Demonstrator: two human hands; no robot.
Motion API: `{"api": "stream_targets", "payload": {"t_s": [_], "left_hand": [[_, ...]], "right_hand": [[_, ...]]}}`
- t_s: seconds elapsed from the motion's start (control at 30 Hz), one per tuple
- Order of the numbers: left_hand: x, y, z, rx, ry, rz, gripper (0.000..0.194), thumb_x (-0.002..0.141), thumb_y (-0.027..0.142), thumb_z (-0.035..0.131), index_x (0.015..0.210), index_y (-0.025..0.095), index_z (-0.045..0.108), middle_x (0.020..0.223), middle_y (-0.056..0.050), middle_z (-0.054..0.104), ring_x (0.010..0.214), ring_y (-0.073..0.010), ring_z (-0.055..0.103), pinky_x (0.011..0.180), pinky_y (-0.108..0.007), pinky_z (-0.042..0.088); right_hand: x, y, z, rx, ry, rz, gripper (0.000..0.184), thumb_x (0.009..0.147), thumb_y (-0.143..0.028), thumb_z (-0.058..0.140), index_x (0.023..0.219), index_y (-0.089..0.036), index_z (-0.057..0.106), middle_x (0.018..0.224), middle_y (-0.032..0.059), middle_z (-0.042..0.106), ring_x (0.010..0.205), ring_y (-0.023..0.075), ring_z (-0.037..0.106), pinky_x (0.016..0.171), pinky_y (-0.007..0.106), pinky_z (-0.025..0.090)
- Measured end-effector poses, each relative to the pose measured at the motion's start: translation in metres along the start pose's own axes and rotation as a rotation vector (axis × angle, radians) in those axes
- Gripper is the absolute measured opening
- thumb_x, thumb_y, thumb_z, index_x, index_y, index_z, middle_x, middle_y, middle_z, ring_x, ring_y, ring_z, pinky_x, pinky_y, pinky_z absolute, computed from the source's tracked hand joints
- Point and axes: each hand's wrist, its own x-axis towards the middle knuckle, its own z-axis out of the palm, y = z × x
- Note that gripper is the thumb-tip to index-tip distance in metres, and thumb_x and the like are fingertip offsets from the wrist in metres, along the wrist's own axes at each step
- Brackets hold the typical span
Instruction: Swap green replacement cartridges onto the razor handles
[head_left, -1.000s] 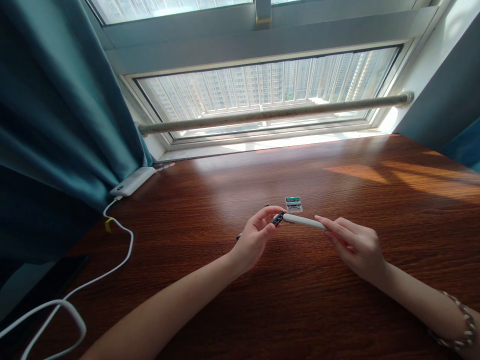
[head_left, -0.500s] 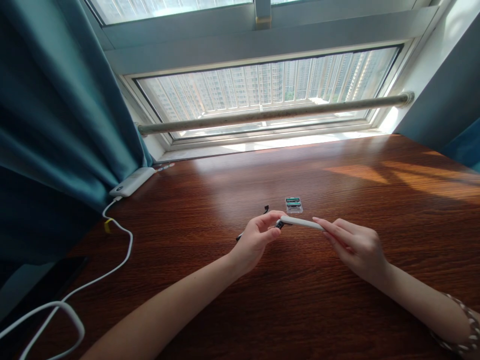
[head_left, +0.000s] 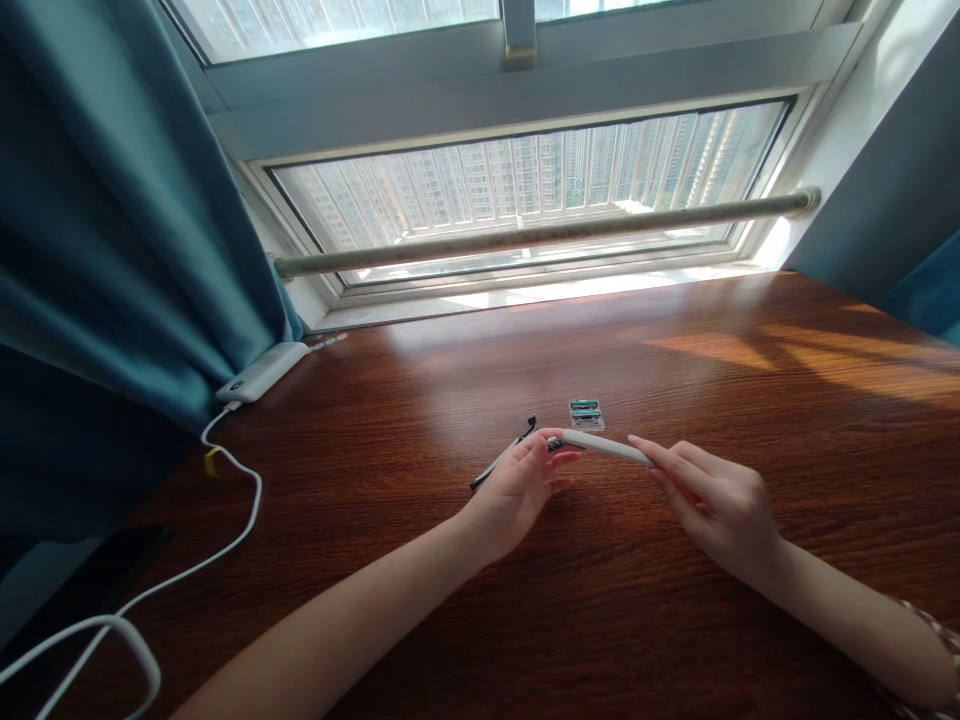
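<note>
My right hand (head_left: 712, 500) grips a slim white handle (head_left: 606, 446) by its near end, fingers wrapped along it, and holds it level above the wooden table (head_left: 525, 620). My left hand (head_left: 525, 485) pinches the small dark head (head_left: 555, 443) at the handle's far tip, thumb and fingers closed round it. Just beyond the tip, a small clear case with green and dark inserts (head_left: 586, 413) lies flat on the table. A thin black strip (head_left: 504, 455) lies on the table behind my left hand, partly hidden by my fingers.
A white power bank (head_left: 262, 372) sits at the table's back left corner by the teal curtain (head_left: 112, 250), its white cable (head_left: 225, 530) trailing toward the near left edge. A dark phone (head_left: 90, 585) lies near left. A window with a rail (head_left: 540, 232) runs behind.
My left hand has shifted slightly lower and its fingers have closed more over the dark head. The black strip behind it shows more. The view has tilted a little.
</note>
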Motion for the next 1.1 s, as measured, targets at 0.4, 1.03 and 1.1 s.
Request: {"api": "stream_targets", "payload": {"t_s": [0.4,1.03,1.1], "left_hand": [[0.001,-0.003,-0.003,0.021,-0.051,0.002,0.027,0.077,0.035,0.059,0.098,0.019,0.057,0.101,-0.006,0.051,0.096,-0.0163,0.046,0.078,-0.026,0.038],[0.005,-0.002,-0.007,0.07,0.027,0.002,0.03,0.079,0.035,0.057,0.105,0.02,0.057,0.1,-0.007,0.055,0.096,-0.0162,0.049,0.075,-0.025,0.039],[0.004,-0.002,-0.007,0.069,0.027,0.001,0.03,0.078,0.034,0.058,0.104,0.02,0.057,0.099,-0.007,0.055,0.095,-0.0163,0.05,0.075,-0.025,0.039]], "right_hand": [[-0.003,-0.001,0.004,0.005,-0.084,-0.016,0.041,0.087,-0.018,0.044,0.127,-0.028,0.042,0.073,0.0007,0.057,0.061,0.0106,0.051,0.059,0.022,0.038],[0.012,0.043,0.013,0.032,-0.06,0.459,0.041,0.083,-0.027,0.044,0.123,-0.02,0.046,0.103,0.0052,0.062,0.089,0.0192,0.059,0.079,0.029,0.045],[0.01,0.051,0.016,-0.018,-0.068,0.42,0.042,0.083,-0.025,0.042,0.124,-0.016,0.045,0.106,0.0082,0.061,0.093,0.0208,0.058,0.083,0.032,0.044]]}}
